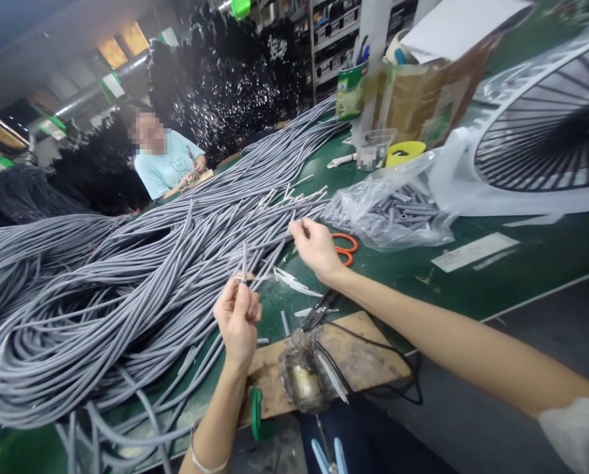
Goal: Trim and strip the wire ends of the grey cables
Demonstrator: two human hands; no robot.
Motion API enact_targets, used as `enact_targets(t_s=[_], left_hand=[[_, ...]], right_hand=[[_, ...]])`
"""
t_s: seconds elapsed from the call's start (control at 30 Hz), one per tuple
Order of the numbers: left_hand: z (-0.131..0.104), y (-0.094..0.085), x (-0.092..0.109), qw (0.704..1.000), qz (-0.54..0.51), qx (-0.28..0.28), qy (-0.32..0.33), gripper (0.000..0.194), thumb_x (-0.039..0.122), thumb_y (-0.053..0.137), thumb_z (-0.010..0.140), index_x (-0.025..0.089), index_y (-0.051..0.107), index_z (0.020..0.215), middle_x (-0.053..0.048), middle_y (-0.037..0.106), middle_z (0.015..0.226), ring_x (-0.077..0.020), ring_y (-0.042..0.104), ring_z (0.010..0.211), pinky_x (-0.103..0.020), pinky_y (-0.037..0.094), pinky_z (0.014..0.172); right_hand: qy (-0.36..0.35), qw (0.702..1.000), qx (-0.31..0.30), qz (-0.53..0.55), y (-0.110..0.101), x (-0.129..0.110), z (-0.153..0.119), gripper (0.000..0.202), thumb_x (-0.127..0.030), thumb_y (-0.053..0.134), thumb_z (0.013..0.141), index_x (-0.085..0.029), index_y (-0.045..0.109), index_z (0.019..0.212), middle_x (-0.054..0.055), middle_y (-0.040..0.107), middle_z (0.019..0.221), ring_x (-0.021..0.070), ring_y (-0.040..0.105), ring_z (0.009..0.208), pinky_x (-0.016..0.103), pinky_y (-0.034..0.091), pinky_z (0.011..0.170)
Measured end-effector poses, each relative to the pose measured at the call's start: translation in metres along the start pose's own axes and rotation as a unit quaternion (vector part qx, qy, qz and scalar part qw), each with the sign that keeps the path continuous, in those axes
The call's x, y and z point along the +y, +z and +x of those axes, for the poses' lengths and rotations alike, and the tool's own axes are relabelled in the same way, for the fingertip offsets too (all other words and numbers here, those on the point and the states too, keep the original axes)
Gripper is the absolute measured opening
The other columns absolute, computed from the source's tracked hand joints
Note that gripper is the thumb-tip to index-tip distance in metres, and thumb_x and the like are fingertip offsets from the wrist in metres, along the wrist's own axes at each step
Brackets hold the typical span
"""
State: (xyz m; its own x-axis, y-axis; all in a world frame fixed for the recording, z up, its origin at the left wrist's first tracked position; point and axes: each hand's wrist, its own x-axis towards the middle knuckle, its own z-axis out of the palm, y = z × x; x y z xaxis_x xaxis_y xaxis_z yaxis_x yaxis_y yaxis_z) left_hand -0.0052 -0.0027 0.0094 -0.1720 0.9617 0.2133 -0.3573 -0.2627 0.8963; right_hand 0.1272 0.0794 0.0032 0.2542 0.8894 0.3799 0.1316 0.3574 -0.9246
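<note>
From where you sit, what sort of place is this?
It looks like a factory workshop, probably one handling cables: long bundles of grey cable cover the green workbench, a plastic bag holds many short grey tubes, and a co-worker sits across the bench.

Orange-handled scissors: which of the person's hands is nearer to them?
Right. The right hand is just left of the scissors' orange handles, its wrist close beside them; the left hand is farther left and lower in the view.
</note>
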Motion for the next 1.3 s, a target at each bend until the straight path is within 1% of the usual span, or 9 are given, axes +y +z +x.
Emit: enact_targets(t_s=[0.07,0.17,0.27,0.33,0.5,0.63,0.87,0.97,1.3], left_hand=[[0.001,0.0,-0.001,1.0,0.017,0.001,0.008,0.023,0.035,0.074,0.068,0.015,0.063,0.073,0.006,0.039,0.052,-0.0015,0.028,0.039,-0.01,0.023,0.033],[0.004,-0.002,-0.004,0.999,0.039,0.004,0.028,0.022,0.035,0.073,0.069,0.015,0.065,0.074,0.002,0.047,0.061,-0.004,0.038,0.047,-0.011,0.032,0.036],[0.005,-0.005,-0.007,0.996,0.075,0.013,0.051,0.022,0.036,0.069,0.073,0.015,0.068,0.078,0.001,0.051,0.064,-0.0052,0.044,0.052,-0.013,0.04,0.044],[0.005,-0.008,-0.008,0.992,0.111,0.014,0.059,0.022,0.035,0.069,0.073,0.015,0.069,0.081,-0.001,0.055,0.069,-0.0063,0.049,0.057,-0.014,0.044,0.052],[0.004,-0.007,-0.01,0.992,0.106,-0.006,0.063,0.02,0.033,0.068,0.074,0.017,0.068,0.085,0.005,0.046,0.054,-0.0035,0.041,0.043,-0.013,0.036,0.041],[0.002,-0.004,-0.013,0.992,0.1,0.023,0.079,0.027,0.032,0.071,0.071,0.019,0.069,0.094,0.007,0.044,0.053,-0.0014,0.032,0.037,-0.012,0.024,0.033],[0.007,-0.01,0.0,0.95,0.252,0.123,0.14,0.014,0.027,0.066,0.074,0.016,0.074,0.077,-0.001,0.063,0.065,-0.0095,0.054,0.06,-0.019,0.044,0.059],[0.012,-0.014,0.006,0.956,0.218,0.155,0.123,0.016,0.029,0.067,0.072,0.014,0.073,0.076,0.0,0.062,0.06,-0.0063,0.049,0.049,-0.017,0.041,0.05],[0.016,-0.011,0.014,0.986,0.083,0.137,0.051,0.022,0.031,0.073,0.063,0.011,0.07,0.072,-0.001,0.063,0.058,-0.0059,0.053,0.047,-0.016,0.046,0.048]], right_hand=[[-0.055,0.998,0.038,0.02,-0.006,-0.011,-0.005,0.026,-0.034,0.046,0.083,-0.018,0.047,0.063,-0.003,0.046,0.056,0.0079,0.037,0.05,0.021,0.032,0.049],[-0.23,0.971,0.058,0.015,-0.013,-0.028,-0.025,0.017,-0.023,0.05,0.086,-0.017,0.054,0.071,-0.004,0.05,0.057,0.0054,0.037,0.043,0.019,0.031,0.042],[-0.45,0.892,0.012,-0.033,-0.014,-0.032,-0.046,0.004,-0.014,0.055,0.083,-0.015,0.059,0.082,0.0,0.065,0.067,0.007,0.057,0.056,0.017,0.042,0.051],[-0.521,0.851,-0.039,-0.059,-0.012,-0.027,-0.053,0.011,-0.013,0.054,0.084,-0.013,0.059,0.093,0.004,0.07,0.079,0.0093,0.065,0.069,0.017,0.047,0.056],[-0.473,0.866,-0.045,-0.154,-0.005,-0.016,-0.053,0.019,-0.013,0.045,0.09,-0.009,0.057,0.104,0.01,0.07,0.098,0.0111,0.067,0.085,0.017,0.048,0.058],[-0.45,0.865,-0.069,-0.214,-0.005,-0.015,-0.052,0.023,-0.015,0.04,0.093,-0.01,0.062,0.092,0.005,0.069,0.076,0.009,0.063,0.061,0.019,0.039,0.05],[-0.425,0.868,-0.125,-0.223,-0.004,-0.011,-0.053,0.025,-0.012,0.039,0.09,-0.012,0.064,0.084,0.001,0.061,0.06,0.0088,0.053,0.05,0.023,0.029,0.047],[-0.406,0.876,-0.145,-0.214,-0.004,-0.01,-0.053,0.025,-0.011,0.041,0.088,-0.013,0.064,0.079,0.002,0.063,0.062,0.0089,0.055,0.052,0.022,0.03,0.049],[-0.406,0.882,-0.143,-0.191,-0.003,-0.01,-0.053,0.025,-0.011,0.042,0.088,-0.015,0.064,0.078,0.003,0.067,0.067,0.0093,0.06,0.057,0.019,0.036,0.052]])
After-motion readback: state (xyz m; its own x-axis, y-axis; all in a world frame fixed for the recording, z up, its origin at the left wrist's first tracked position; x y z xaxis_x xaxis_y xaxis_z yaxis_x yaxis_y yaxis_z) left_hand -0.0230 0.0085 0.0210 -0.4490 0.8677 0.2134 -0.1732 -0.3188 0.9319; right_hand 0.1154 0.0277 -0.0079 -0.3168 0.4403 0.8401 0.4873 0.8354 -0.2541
